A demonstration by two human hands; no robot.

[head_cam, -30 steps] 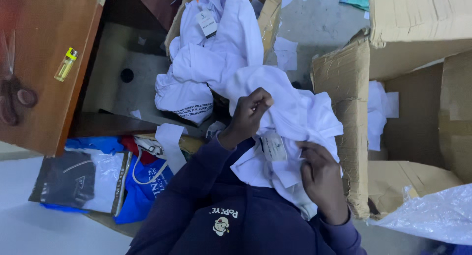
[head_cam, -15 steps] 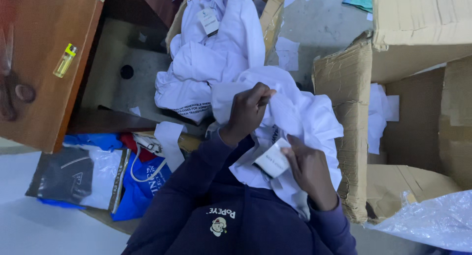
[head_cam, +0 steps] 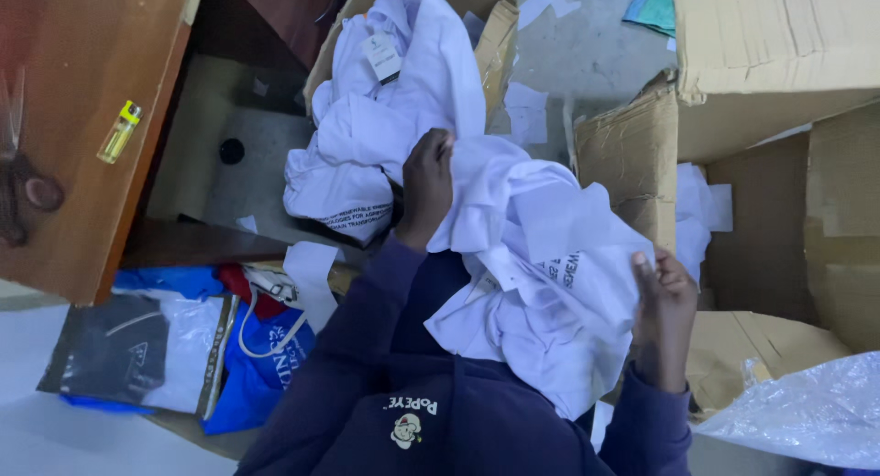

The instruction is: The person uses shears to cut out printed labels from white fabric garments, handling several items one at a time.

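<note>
Left hand (head_cam: 428, 187) and right hand (head_cam: 662, 315) both grasp a white shirt (head_cam: 541, 274), spread before a cardboard box (head_cam: 623, 146).

Navy sweatshirt (head_cam: 477, 421), small cartoon emblem (head_cam: 406, 429)

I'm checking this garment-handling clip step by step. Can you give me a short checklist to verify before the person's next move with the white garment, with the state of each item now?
1. Left hand grips the white garment at its upper edge: ok.
2. Right hand touches the garment's right edge: ok; firm grip: cannot tell.
3. Garment spread flat, free of bunching: not ok, it is crumpled over the lap.
4. Garment separate from the white pile in the cardboard box: cannot tell, the fabrics meet near the left hand.
5. Hang tag on the held garment in view: cannot tell.
</note>
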